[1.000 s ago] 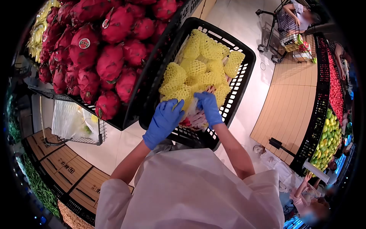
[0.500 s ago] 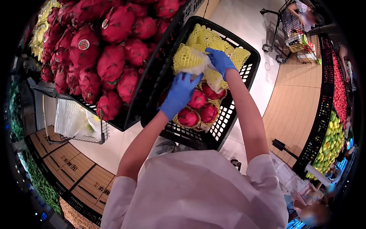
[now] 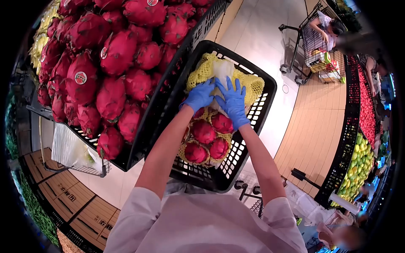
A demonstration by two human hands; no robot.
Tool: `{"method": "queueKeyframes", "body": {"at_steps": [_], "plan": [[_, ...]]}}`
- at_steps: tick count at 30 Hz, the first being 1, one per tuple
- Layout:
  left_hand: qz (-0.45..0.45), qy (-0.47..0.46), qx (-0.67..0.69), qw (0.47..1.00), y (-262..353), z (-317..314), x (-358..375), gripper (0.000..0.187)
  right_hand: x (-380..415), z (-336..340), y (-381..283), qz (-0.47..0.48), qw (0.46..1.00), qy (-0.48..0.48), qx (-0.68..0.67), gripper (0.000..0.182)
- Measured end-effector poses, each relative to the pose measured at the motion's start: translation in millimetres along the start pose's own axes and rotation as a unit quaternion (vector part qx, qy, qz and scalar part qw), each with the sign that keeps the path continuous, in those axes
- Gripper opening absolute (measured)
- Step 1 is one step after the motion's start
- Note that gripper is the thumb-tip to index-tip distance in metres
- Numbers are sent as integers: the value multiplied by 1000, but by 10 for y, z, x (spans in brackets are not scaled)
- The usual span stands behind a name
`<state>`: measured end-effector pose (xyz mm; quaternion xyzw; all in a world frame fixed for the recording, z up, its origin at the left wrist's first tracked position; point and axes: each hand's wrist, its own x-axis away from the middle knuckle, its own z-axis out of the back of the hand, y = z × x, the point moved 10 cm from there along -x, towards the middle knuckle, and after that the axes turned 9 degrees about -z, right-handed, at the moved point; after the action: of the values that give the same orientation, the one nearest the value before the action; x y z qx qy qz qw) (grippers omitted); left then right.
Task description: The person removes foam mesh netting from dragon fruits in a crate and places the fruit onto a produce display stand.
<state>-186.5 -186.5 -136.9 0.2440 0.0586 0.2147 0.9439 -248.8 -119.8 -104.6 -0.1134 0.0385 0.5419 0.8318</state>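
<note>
Both my hands wear blue gloves and reach into a black plastic crate (image 3: pixel 253 126) in front of me. My left hand (image 3: pixel 199 96) grips the bundle of yellow foam nets and white paper (image 3: pixel 219 71) at the crate's far end. My right hand (image 3: pixel 233 102) lies on the same bundle with its fingers spread, pressing it back. Below my hands, several red dragon fruits (image 3: pixel 204 131) sit uncovered in yellow nets in the near half of the crate.
A large display bin of stickered dragon fruits (image 3: pixel 114 55) fills the left side. A wire basket with plastic bags (image 3: pixel 71 152) hangs below it. Other shoppers with a trolley (image 3: pixel 314 40) stand at the far right, beside bins of red and green fruit (image 3: pixel 363 156).
The bundle of nets, lifted off the fruit half a second ago, now lies pushed to the crate's far end. My hands have come together on it, and the dragon fruits beneath show.
</note>
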Motion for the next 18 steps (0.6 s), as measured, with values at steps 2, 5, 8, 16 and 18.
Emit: {"method": "queueKeyframes", "body": {"at_steps": [2, 5, 8, 16, 18], "plan": [[0, -2, 51, 999, 87, 108, 132, 46, -176, -134, 40, 10, 999, 21, 21, 55], [-9, 113, 32, 993, 236, 377, 515, 36, -345, -491, 61, -19, 998, -62, 5, 49], [44, 126, 42, 990, 231, 471, 957, 35, -481, -746, 72, -44, 985, -168, 21, 42], [94, 115, 139, 979, 45, 445, 1676, 29, -568, -659, -124, -56, 995, -25, 84, 40], [95, 110, 147, 979, 84, 394, 1686, 29, -572, -676, 0, -58, 992, -92, 58, 42]]}}
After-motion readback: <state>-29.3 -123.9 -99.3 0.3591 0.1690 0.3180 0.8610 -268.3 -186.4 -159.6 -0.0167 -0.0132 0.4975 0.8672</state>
